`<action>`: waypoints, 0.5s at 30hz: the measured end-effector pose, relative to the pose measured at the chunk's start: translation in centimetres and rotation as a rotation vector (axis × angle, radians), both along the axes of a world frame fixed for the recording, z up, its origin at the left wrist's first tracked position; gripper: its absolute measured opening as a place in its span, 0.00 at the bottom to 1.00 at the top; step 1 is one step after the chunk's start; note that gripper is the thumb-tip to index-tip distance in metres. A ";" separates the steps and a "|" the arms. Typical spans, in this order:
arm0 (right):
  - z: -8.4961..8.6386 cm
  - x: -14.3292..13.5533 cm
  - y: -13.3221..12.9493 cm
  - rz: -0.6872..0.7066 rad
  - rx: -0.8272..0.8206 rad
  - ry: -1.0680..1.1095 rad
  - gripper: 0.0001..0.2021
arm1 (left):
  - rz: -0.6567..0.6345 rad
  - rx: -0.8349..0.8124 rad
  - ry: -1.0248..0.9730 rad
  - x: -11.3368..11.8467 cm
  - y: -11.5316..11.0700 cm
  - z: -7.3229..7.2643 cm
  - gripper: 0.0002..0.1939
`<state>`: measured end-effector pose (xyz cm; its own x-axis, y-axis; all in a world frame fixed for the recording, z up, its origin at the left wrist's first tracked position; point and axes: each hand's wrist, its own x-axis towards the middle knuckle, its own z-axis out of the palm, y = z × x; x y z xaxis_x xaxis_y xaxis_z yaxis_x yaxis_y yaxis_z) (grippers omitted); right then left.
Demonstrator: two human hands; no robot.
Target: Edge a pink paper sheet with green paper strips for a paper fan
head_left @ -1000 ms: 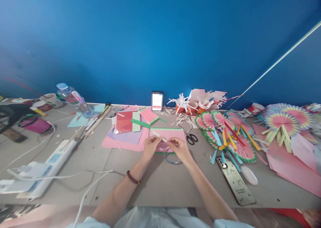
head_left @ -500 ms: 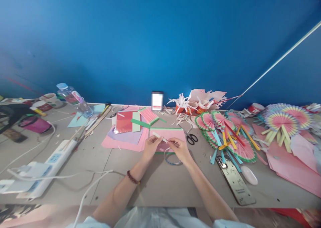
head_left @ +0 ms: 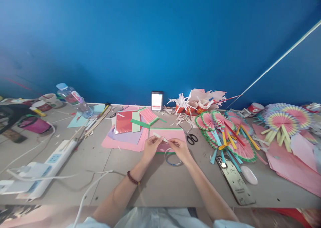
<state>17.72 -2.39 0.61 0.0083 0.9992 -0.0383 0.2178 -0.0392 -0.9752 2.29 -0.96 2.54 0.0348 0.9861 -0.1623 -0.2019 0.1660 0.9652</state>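
In the middle of the desk, over a pink sheet with green edges, both of my hands are closed in a pinch. Between the thumb and fingers of my left hand is a short white strip. My right hand pinches the strip's other end; the fingertips hide part of it. Just below the right fingers is a thin roll of tape, partly covered by that hand. A pleated pink paper piece with green edges lies behind, beside a green paper strip.
Black-handled scissors lie right of the sheet. Farther right are folded paper fans, a phone and a white case. At left stand a power strip and a bottle. A screen leans against the blue wall.
Hardly anything differs. My fingers stay on the white strip, and only a very slight shift of the hands and strip shows.
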 end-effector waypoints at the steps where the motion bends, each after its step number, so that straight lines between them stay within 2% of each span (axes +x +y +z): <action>1: 0.0 0.0 0.0 0.000 -0.003 0.000 0.13 | 0.001 0.004 -0.005 0.0 0.0 0.0 0.16; 6: 0.2 0.0 0.0 0.002 -0.003 -0.005 0.13 | -0.012 -0.030 -0.024 0.1 -0.3 -0.2 0.18; 15: 0.5 -0.1 -0.1 -0.007 0.019 -0.030 0.14 | 0.036 0.071 0.043 0.4 -0.4 0.4 0.18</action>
<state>17.65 -2.48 1.09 0.0157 0.9997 -0.0192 0.2472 -0.0224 -0.9687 2.70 -1.40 2.97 -0.0067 0.9957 -0.0924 -0.1647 0.0901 0.9822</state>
